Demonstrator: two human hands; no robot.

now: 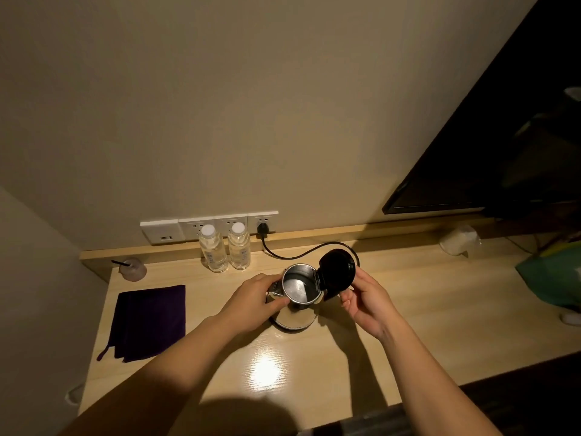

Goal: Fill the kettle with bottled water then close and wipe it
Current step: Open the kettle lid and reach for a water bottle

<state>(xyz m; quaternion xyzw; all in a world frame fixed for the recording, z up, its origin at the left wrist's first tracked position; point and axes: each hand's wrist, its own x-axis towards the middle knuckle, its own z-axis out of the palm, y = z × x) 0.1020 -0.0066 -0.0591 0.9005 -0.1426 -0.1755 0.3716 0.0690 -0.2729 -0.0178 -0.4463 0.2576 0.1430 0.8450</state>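
Note:
A steel kettle [298,291] stands on its base in the middle of the wooden desk [314,366]. Its black lid [338,270] is flipped up and the inside looks empty. My left hand [254,300] wraps around the kettle's left side by the spout. My right hand [366,295] sits at the right, fingers curled at the handle below the raised lid. Two capped clear water bottles [213,248] [239,245] stand side by side against the back ledge. A folded dark purple cloth [149,320] lies flat on the left of the desk.
A black cord [292,254] runs from the kettle to a plug in the wall socket strip [207,226]. A small cup with a stirrer [133,269] sits at the back left. A dark TV [490,152], a wrapped cup [459,240] and a green bag [553,275] are on the right.

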